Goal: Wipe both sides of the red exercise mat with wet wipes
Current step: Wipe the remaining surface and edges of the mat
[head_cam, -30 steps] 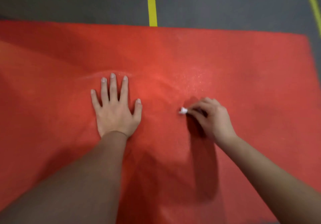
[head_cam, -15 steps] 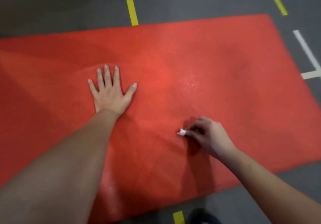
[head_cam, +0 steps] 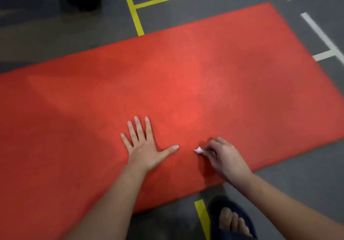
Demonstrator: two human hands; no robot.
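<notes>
My left hand (head_cam: 143, 150) presses flat, fingers spread, on the red exercise mat (head_cam: 223, 83); my right hand (head_cam: 223, 157) pinches a balled wet wipe (head_cam: 198, 150) against it.

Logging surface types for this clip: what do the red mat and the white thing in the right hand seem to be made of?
The red mat looks like matte foam or rubber with a fine grainy texture, no gloss, lying flat. The white wad pinched in the right hand looks like soft crumpled nonwoven tissue, probably a wet wipe; too small to be sure.

A plain red mat (head_cam: 204, 83) is being shown on a grey floor (head_cam: 46, 40) being crossed by yellow lines (head_cam: 136, 18) at 12 o'clock, white lines (head_cam: 320, 33) at 2 o'clock; a white wipe (head_cam: 198, 150) is being seen.
</notes>
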